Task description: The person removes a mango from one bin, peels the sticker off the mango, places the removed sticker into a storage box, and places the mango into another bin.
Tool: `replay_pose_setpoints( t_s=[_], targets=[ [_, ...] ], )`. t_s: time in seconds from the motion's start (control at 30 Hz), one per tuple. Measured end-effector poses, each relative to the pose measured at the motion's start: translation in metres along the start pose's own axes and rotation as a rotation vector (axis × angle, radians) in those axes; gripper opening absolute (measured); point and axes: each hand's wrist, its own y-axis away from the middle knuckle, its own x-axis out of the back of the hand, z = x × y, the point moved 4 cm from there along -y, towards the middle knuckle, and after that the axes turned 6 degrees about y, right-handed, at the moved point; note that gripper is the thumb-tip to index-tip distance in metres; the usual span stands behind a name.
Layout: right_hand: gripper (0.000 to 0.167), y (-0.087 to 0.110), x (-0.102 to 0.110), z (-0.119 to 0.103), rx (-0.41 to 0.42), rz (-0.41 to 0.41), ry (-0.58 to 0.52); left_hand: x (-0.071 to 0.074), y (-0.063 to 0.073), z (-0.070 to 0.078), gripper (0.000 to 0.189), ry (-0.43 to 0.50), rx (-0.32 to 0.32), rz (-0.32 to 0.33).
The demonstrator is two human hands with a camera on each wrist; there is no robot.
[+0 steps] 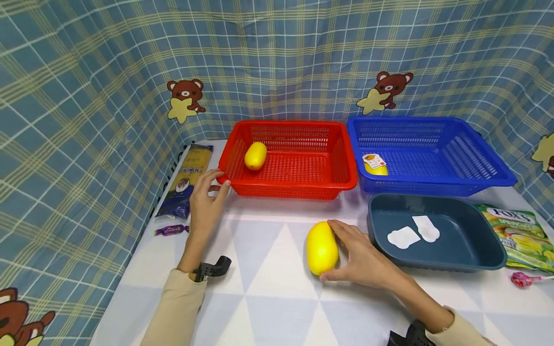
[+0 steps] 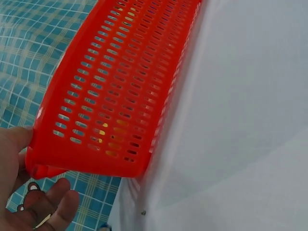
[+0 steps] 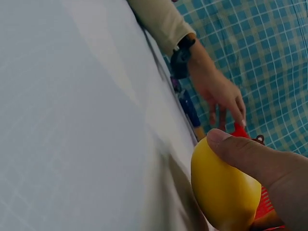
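My right hand point(image 1: 361, 257) grips a smooth yellow mango point(image 1: 322, 248) over the front middle of the table, thumb on one end and fingers at the other. In the right wrist view the thumb point(image 3: 255, 156) lies across the mango point(image 3: 224, 187); most other fingers are hidden. With thumb and fingers, my left hand point(image 1: 207, 202) pinches the left front corner of the red basket point(image 1: 285, 190). The left wrist view shows the thumb on that basket's rim point(image 2: 36, 154) and fingers curled below. Another yellow mango point(image 1: 256, 155) lies inside the red basket on the left.
Right of it stands a blue basket point(image 1: 437, 182) holding a yellow fruit point(image 1: 375, 169) with a card. A dark teal tub point(image 1: 437, 264) contains two white cutouts. Left are an ankara packet point(image 1: 188, 178) and purple candy point(image 1: 171, 230); right, a FOX'S bag point(image 1: 519, 235) and lollipop point(image 1: 521, 279).
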Motion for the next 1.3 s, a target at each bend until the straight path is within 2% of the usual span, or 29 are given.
replay_pose_setpoints(
  t_s=[0.13,0.37,0.57,0.7,0.87,1.03,1.3],
  targets=[
    [0.121,-0.001,0.009,-0.005,0.026,0.019,-0.020,0.000,0.001,0.000,0.033,0.024,-0.016,0.011],
    [0.120,-0.008,0.039,-0.021,0.066,0.032,-0.080,0.002,0.001,-0.002,0.034,0.023,-0.009,0.023],
    [0.119,-0.023,0.072,-0.033,0.098,0.036,-0.048,0.004,-0.001,-0.003,0.035,0.033,0.000,0.026],
    [0.115,-0.038,0.093,-0.041,0.106,0.047,-0.058,0.004,-0.001,-0.003,0.034,0.035,-0.001,0.024],
    [0.112,-0.060,0.110,-0.047,0.105,0.037,-0.081,0.004,0.000,-0.004,0.034,0.022,0.002,0.017],
    [0.107,-0.090,0.119,-0.046,0.108,0.044,-0.099,0.003,0.000,-0.005,0.034,0.014,0.006,0.011],
    [0.110,-0.137,0.124,-0.033,0.043,0.027,-0.055,0.003,0.002,-0.008,0.033,0.003,0.006,0.016]
  ],
)
